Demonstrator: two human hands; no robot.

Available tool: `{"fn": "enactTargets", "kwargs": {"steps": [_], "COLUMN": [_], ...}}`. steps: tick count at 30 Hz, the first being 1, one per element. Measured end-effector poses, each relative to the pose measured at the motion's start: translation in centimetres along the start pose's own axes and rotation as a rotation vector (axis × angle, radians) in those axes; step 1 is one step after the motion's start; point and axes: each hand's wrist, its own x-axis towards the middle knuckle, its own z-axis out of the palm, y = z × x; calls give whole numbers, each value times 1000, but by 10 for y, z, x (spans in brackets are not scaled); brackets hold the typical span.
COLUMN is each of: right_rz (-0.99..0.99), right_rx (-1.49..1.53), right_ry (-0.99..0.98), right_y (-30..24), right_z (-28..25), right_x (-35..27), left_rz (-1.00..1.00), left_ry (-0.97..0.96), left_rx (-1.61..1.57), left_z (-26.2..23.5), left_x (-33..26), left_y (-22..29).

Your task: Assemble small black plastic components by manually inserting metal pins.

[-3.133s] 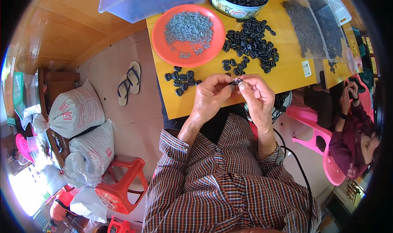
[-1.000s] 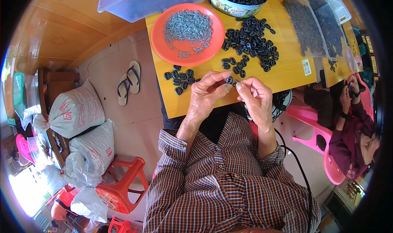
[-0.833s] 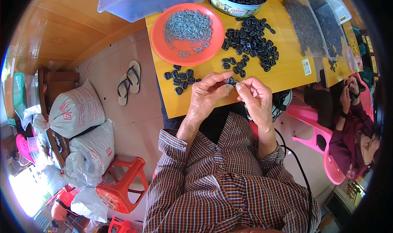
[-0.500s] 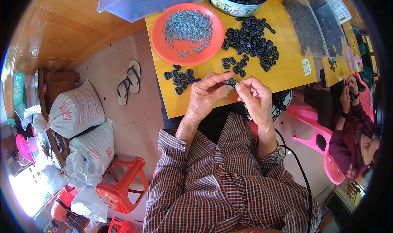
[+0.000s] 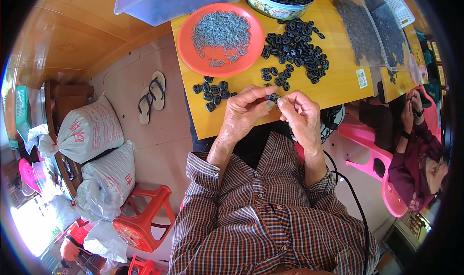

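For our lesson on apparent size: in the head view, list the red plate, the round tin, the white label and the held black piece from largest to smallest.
1. Red plate
2. Round tin, cut off by the picture's top edge
3. White label
4. Black piece in the left hand, partly hidden

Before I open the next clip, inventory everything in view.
table: at least one, yellow, centre
plate: one, red, on table
rods: many, grey, on plate
small pieces: many, black, on table
tin: one, multicoloured, beyond pieces
bins: at least two, translucent, top left and right
basket: one, white, top right
flip-flops: two, beige, floor left
sacks: at least two, white, left
stool: at least one, red, lower left
chair: at least one, pink, right
co-worker: at least one, dark red top, right
cable: one, black, lower right
clutter: uncounted, mixed, left rim
shirt: one, brown check, centre
left hand: one, bare, table edge, pinching black piece
right hand: one, bare, beside it, grip unclear
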Motion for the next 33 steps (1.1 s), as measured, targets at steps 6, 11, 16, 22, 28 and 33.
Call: {"fn": "enactTargets", "kwargs": {"steps": [6,11,16,22,28,33], "right_rz": [14,-18,-55,-27,-33,-36], "right_rx": [4,-7,0,-32,-29,-54], "right_ry": [12,-8,-4,-35,-40,-54], "right_y": [1,3,2,0,-4,-7], "right_z": [2,2,5,5,9,14], "right_x": [0,1,0,-1,-3,-5], "left_rz": [-8,-66,-90,-36,-24,-23], "left_ry": [-4,37,33,4,-8,3], "left_rx": [-11,-193,-137,-111,-136,-151], "left_z": [1,3,0,-4,-6,-10], "left_x": [1,0,-2,-4,-7,-12], "left_y": [1,2,4,-2,5,6]}}
